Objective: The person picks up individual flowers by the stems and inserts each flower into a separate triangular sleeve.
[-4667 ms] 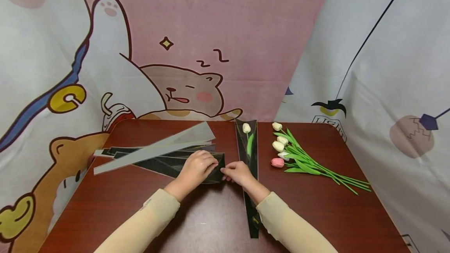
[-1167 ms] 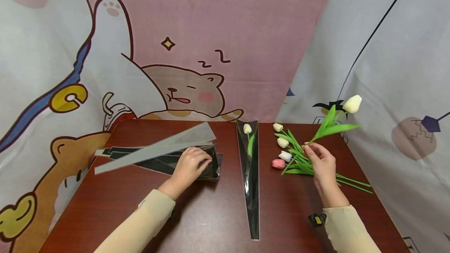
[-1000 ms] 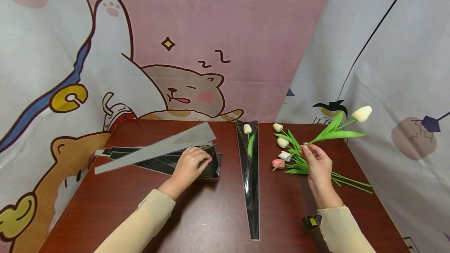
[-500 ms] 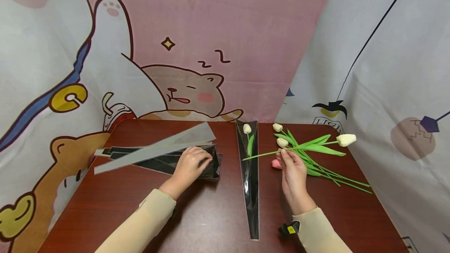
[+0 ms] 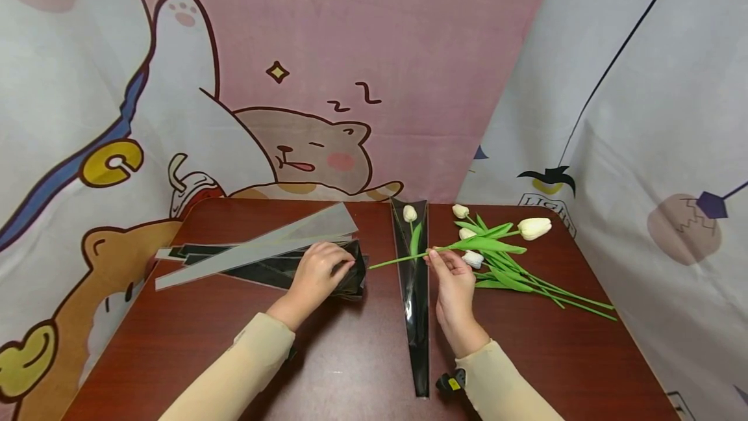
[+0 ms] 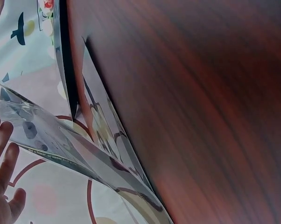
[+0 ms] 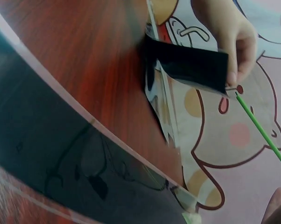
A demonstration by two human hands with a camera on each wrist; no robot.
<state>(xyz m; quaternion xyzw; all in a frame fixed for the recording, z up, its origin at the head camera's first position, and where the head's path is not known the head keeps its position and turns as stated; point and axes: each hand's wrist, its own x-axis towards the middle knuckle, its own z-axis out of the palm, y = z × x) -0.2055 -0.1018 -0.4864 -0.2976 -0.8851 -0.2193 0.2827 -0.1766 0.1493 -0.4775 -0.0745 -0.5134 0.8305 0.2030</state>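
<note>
My left hand (image 5: 318,275) pinches the rim of a black-and-clear flower sleeve (image 5: 355,268), lifting its wide mouth off the table toward the right. In the right wrist view the sleeve's black panel (image 7: 192,63) hangs from the left thumb and fingers. My right hand (image 5: 456,288) pinches an artificial white tulip (image 5: 534,229) by its green stem, bloom to the right. The stem's tip points left, close to the sleeve's mouth; the right wrist view shows the stem (image 7: 262,128) near the left fingertips. Whether it touches the sleeve I cannot tell.
Another black sleeve (image 5: 418,330) with a white tulip (image 5: 410,214) inside lies upright in the middle, under the held stem. Several tulips (image 5: 514,275) lie at the right, partly hidden by my right hand. Flat grey-edged sleeves (image 5: 263,249) overlap at the left on the brown table (image 5: 345,369).
My right hand took a white tulip from the bunch, turned it stem-first to the left, and carried it over the middle sleeve. My left hand stays on the sleeve at the left.
</note>
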